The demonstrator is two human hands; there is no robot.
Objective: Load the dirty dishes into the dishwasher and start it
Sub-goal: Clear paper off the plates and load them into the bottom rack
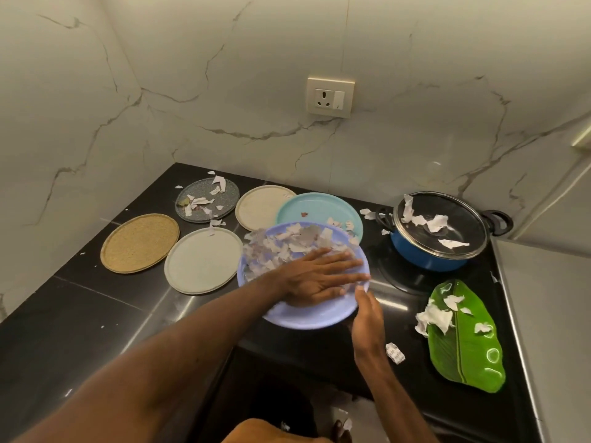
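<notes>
Left hand (315, 278) flat, fingers straight, slightly spread, pressing paper scraps (287, 241) on lavender plate (307, 318). Right hand (367, 318) touches rim; grip unclear.

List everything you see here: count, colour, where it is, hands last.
lavender plate: one, lavender, front centre, paper scraps on it
teal plate: one, teal, just behind the lavender plate
cream plate: one, cream, left of the teal plate
speckled plate: one, dark grey, back, scraps on it
pale plate: one, pale grey, left of the lavender plate
woven plate: one, tan, far left
pot: one, blue, right, scraps on its glass lid
leaf plate: one, green, front right, scraps on it
socket: one, cream, wall
left hand: flat on the lavender plate's scraps
right hand: at that plate's right rim, grip unclear
</notes>
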